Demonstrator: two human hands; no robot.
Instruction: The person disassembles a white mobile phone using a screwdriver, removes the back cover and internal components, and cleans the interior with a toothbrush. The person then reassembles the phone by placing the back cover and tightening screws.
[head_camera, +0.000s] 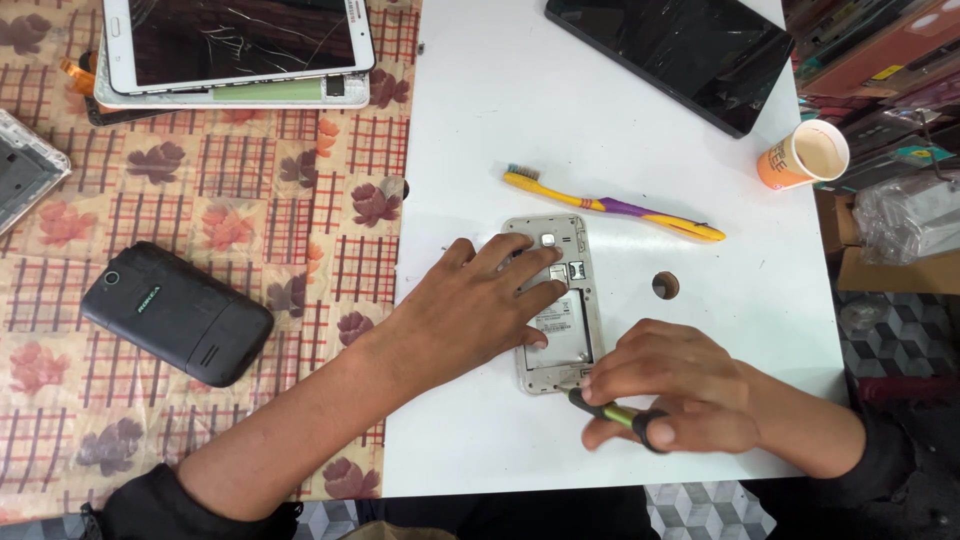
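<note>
An opened phone (570, 300) lies face down on the white table (620, 130), its back cover off and its inner frame showing. My left hand (470, 305) rests flat on its left half and holds it down. My right hand (675, 395) grips a small screwdriver (615, 412) with a green and black handle. The tip of the tool meets the phone's lower right corner.
A yellow and purple toothbrush (615, 206) lies just beyond the phone. A black tablet (670, 50) and an orange paper cup (805, 155) sit at the far right. On the patterned cloth (250, 200) lie a black phone (178, 312) and cracked white tablets (235, 50). The table has a round hole (665, 285).
</note>
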